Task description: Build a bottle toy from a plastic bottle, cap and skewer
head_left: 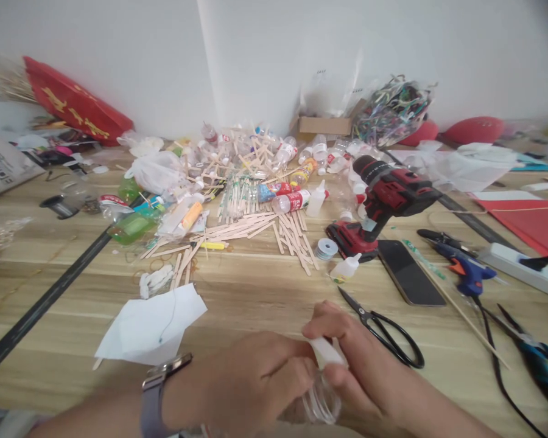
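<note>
My left hand (265, 374), with a watch (164, 380) on its wrist, is closed with bent fingers around a clear plastic piece (323, 404), which looks like part of a bottle. A small white strip (329, 353) lies across its upper side, pinched between the thumb and fingers of my right hand (363, 359). I cannot make out the strip's material. Both hands meet low over the front of the table, and the lower part of the clear piece is hidden. Just beyond my right hand lie black-handled scissors (383, 331).
A red cordless drill (388, 198), a phone (411, 272), a blue glue gun (470, 271) and pliers (530, 347) lie on the right. Wooden sticks (296, 240) and plastic bottles (292, 201) are heaped at the back. White paper (150, 322) lies left.
</note>
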Demonstrator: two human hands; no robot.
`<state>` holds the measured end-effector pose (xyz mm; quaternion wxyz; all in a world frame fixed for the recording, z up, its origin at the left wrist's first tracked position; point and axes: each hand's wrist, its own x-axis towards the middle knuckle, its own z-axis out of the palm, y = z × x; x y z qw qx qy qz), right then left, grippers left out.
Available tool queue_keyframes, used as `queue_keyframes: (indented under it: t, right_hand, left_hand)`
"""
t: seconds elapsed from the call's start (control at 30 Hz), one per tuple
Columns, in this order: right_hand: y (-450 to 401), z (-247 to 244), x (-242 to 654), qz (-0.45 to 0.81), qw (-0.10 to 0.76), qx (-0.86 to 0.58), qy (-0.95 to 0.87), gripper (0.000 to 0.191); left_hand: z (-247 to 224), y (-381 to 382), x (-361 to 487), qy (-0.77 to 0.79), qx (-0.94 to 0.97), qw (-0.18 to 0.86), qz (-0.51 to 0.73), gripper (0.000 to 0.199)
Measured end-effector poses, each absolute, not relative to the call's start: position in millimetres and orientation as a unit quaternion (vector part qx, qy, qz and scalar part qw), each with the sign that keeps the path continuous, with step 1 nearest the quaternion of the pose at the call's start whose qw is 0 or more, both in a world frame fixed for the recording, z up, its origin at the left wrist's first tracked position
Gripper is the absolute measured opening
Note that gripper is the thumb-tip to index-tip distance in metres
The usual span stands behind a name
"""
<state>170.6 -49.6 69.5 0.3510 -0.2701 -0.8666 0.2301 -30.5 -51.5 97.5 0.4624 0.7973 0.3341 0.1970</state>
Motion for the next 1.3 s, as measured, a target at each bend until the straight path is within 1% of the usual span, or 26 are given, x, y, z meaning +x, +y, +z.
queue_keyframes:
  t: [0.07,0.13,0.17,0.2,0.3,0.33,0.4,0.47,0.53,0.6,0.63,0.7,0.73,0.83,0.93,1.0,1.13,1.3]
  right_hand:
    - [-46.0,64.7,174.9,0.221,0.339,-0.286,-0.869,0.033]
    - [-39.2,51.5,179.4,0.18,0.329,-0.354,-0.857,0.026]
    - [-34.8,41.5,181.5,0.143,0.321,-0.403,-0.845,0.022]
    - [-30.2,29.8,183.6,0.11,0.292,-0.444,-0.84,0.02]
    - [-18.6,-5.1,187.7,0.018,0.178,-0.471,-0.864,0.02]
    - [-16.5,-12.4,188.1,0.013,0.171,-0.476,-0.863,0.018]
    - [-16.2,-14.5,186.8,0.012,0.17,-0.485,-0.858,0.022]
    - [-21.1,0.6,182.2,0.045,0.21,-0.499,-0.839,0.025]
    - [-29.4,26.5,174.4,0.105,0.307,-0.495,-0.806,0.022]
    - [-38.2,52.5,164.4,0.122,0.397,-0.459,-0.785,0.02]
    - [-41.9,62.4,159.2,0.121,0.42,-0.43,-0.79,0.021]
    - [-46.9,72.9,150.0,0.114,0.446,-0.398,-0.794,0.017]
    - [-48.1,73.5,146.3,0.113,0.461,-0.39,-0.789,0.015]
    - [-48.7,63.4,139.7,0.124,0.505,-0.394,-0.758,0.012]
    - [-48.8,48.8,137.0,0.152,0.548,-0.4,-0.719,0.008]
    - [-50.0,41.5,135.5,0.179,0.569,-0.396,-0.698,0.007]
    - [-54.3,32.4,131.6,0.231,0.584,-0.409,-0.662,0.005]
    - [-58.4,25.0,126.9,0.266,0.596,-0.43,-0.624,0.004]
  left_hand:
    - [95.5,-47.7,-32.3,0.351,0.799,0.455,0.177,0.033]
    - [93.4,-39.8,-35.4,0.375,0.776,0.479,0.165,0.034]
    - [91.9,-34.9,-37.1,0.375,0.756,0.51,0.165,0.033]
    - [89.9,-29.8,-38.7,0.375,0.728,0.55,0.167,0.031]
    - [82.9,-15.8,-40.5,0.382,0.559,0.696,0.24,0.032]
    - [80.7,-12.5,-40.0,0.38,0.51,0.725,0.264,0.031]
    - [77.9,-8.8,-37.6,0.373,0.458,0.752,0.293,0.028]
    - [77.6,-8.9,-35.0,0.374,0.457,0.75,0.298,0.025]
    - [79.2,-11.6,-33.9,0.39,0.5,0.716,0.291,0.022]
    - [81.6,-15.3,-34.3,0.41,0.58,0.643,0.286,0.017]
    - [82.7,-17.0,-34.7,0.417,0.62,0.6,0.286,0.015]
    - [84.2,-19.8,-34.7,0.429,0.666,0.541,0.281,0.013]
    - [84.5,-20.8,-34.2,0.437,0.666,0.536,0.28,0.015]
    - [83.5,-23.1,-31.3,0.449,0.624,0.566,0.298,0.025]
    - [81.0,-26.0,-29.2,0.427,0.612,0.578,0.331,0.033]
    - [80.1,-28.6,-28.8,0.412,0.608,0.594,0.328,0.036]
    - [80.5,-33.3,-27.8,0.403,0.578,0.636,0.315,0.037]
    - [79.6,-32.5,-26.0,0.437,0.584,0.609,0.312,0.041]
